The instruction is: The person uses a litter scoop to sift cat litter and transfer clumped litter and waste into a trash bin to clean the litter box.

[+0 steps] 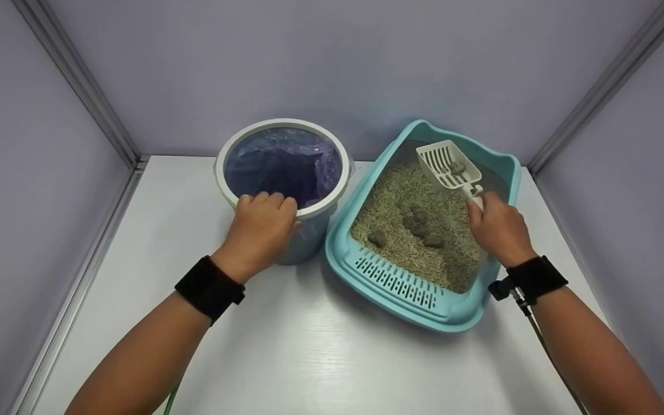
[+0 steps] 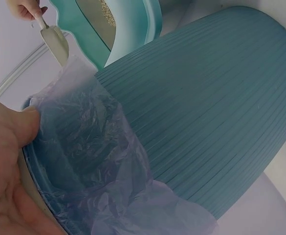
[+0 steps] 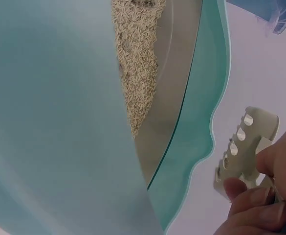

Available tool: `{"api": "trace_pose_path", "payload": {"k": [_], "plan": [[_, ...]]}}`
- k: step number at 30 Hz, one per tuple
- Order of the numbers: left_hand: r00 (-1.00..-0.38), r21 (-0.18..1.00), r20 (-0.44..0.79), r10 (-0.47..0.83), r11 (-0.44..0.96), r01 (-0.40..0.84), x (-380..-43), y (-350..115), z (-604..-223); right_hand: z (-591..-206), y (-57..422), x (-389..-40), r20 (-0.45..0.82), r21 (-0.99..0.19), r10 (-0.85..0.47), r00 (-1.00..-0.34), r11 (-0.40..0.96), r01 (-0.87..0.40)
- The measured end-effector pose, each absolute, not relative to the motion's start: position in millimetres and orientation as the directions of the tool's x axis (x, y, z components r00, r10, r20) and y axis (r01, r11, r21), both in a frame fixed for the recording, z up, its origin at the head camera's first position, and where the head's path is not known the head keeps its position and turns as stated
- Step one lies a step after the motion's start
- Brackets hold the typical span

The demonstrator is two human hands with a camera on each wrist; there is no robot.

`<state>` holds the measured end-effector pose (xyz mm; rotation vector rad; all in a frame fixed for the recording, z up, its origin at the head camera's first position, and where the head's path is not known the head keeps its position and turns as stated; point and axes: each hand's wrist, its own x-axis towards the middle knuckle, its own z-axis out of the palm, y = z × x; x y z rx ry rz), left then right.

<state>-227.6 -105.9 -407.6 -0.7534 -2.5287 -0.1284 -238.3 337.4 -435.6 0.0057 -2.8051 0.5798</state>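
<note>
My right hand (image 1: pixel 500 226) grips the handle of a white slotted litter scoop (image 1: pixel 449 164), with a grey clump lying in it. The scoop is raised over the back part of a turquoise litter box (image 1: pixel 401 297). Pale pellet litter (image 1: pixel 392 193) covers the box floor, with several grey clumps (image 1: pixel 418 229) on it. My left hand (image 1: pixel 263 230) holds the near rim of a blue trash bin (image 1: pixel 309 239), fingers over the white ring and thumb outside. A thin purple bag (image 2: pixel 99 161) lines the bin and hangs over its outside in the left wrist view.
The bin and the litter box stand side by side on a white table (image 1: pixel 286 351), near the back wall (image 1: pixel 332 69). Grey metal corner rails (image 1: pixel 87 86) frame the walls. Cables run from both wristbands (image 1: pixel 210 291).
</note>
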Motion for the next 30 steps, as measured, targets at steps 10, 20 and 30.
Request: {"api": "trace_pose_path", "payload": {"k": [10, 20, 30], "plan": [[-0.722, -0.056, 0.487, 0.492, 0.842, 0.536, -228.0, -106.2, -408.7, -441.2, 332.5, -238.2, 0.300, -0.384, 0.044, -0.953, 0.920, -0.078], [-0.719, -0.052, 0.488, 0.495, 0.838, 0.543, -227.5, -105.8, -408.0, -442.4, 332.3, -237.5, 0.283, -0.344, 0.025, -0.959, 0.936, -0.078], [-0.745, -0.037, 0.458, 0.485, 0.847, 0.530, -226.9, -105.0, -406.8, -440.1, 333.7, -237.5, 0.281, -0.277, 0.001, -0.960, 0.958, -0.080]]}}
